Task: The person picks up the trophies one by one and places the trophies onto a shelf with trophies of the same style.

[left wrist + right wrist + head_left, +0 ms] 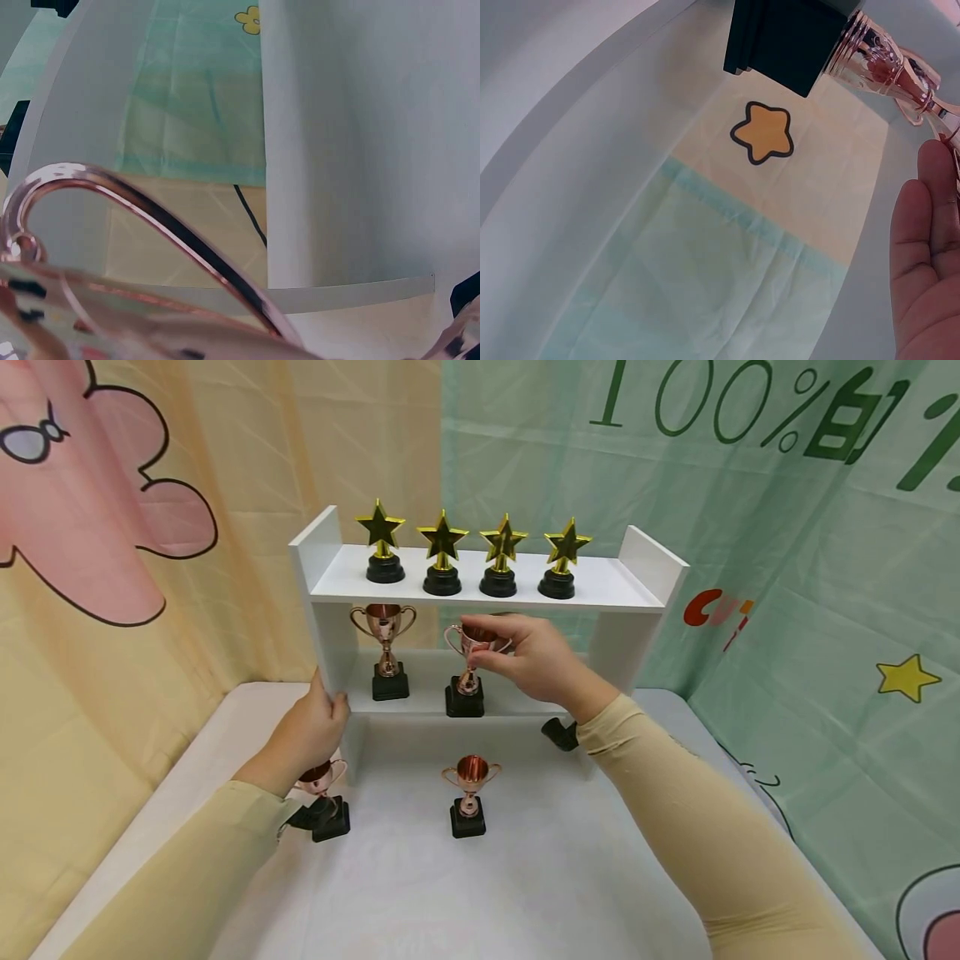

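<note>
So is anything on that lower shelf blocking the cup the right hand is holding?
Nothing visible is. The right hand grips the copper cup by its bowl, base on the lower shelf. Another cup stands apart to the left; the shelf to the right is hidden behind the hand.

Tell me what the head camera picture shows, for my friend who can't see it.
A right hand holds a copper cup by its rim on the lower level of a white shelf, beside another cup. The left hand holds the shelf's side. Four gold stars stand on top; two more cups stand on the table.
</note>
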The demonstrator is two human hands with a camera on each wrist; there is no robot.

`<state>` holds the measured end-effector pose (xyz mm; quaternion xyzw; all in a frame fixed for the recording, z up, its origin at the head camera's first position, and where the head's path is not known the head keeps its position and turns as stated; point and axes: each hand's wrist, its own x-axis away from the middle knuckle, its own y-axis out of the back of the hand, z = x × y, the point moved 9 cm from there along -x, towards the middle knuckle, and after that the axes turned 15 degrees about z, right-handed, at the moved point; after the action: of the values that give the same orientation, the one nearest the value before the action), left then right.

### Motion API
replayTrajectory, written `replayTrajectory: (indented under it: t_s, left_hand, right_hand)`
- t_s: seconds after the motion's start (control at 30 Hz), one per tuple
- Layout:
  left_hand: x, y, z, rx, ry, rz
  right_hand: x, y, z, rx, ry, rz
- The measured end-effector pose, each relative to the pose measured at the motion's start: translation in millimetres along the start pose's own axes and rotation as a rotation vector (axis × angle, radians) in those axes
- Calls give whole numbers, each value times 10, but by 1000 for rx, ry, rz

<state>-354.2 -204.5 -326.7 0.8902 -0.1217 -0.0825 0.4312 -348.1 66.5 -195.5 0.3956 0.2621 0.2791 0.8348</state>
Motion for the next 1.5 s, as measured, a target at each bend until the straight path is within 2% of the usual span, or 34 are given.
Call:
replayTrajectory:
  t_s: [0.9,1.5]
  left_hand:
    - [-6,-3,20,2,-7,-6]
    - [-5,-2,14,-5,-11,-17]
  right_hand:
    - [-298,-174,-31,-52,-42,53]
    - [-383,-202,-93,-56,-89,67]
